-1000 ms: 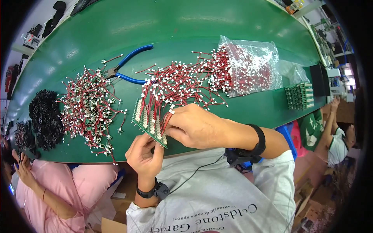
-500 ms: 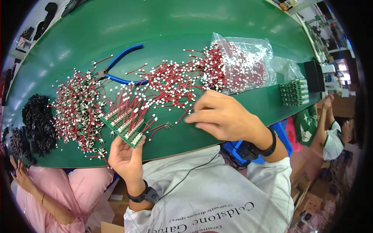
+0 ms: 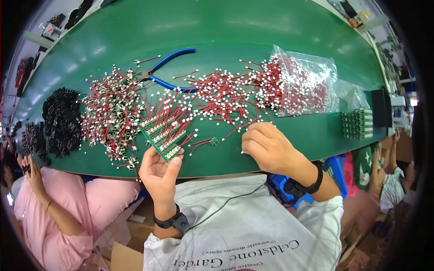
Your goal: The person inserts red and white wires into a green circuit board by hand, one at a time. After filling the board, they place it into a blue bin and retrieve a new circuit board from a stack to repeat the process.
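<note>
My left hand (image 3: pixel 159 169) grips the lower corner of a green circuit board (image 3: pixel 168 143), thumb on the edge. Rows of white connectors and red wires stand up from it. My right hand (image 3: pixel 264 147) hovers over the table with its fingers curled into a pinch; whatever is between the fingertips, if anything, is too small to name. Just left of it lies a loose red wire (image 3: pixel 233 131) with white ends. Between the board and that hand rests a small green board piece (image 3: pixel 214 141), beside a short red wire.
Behind lie a heap of red wires (image 3: pixel 221 97), an open plastic bag (image 3: pixel 312 86) full of them, and blue-handled pliers (image 3: pixel 174 56). Leftward are a wired-parts pile (image 3: pixel 110 113) and black parts (image 3: pixel 62 122). Stacked green boards (image 3: pixel 357 124) stand right. A pink-clothed person (image 3: pixel 58 194) sits left.
The whole view has shifted, so the table's contents appear farther right. My right hand's fingers have drawn together and curled inward. My left hand still holds the board.
</note>
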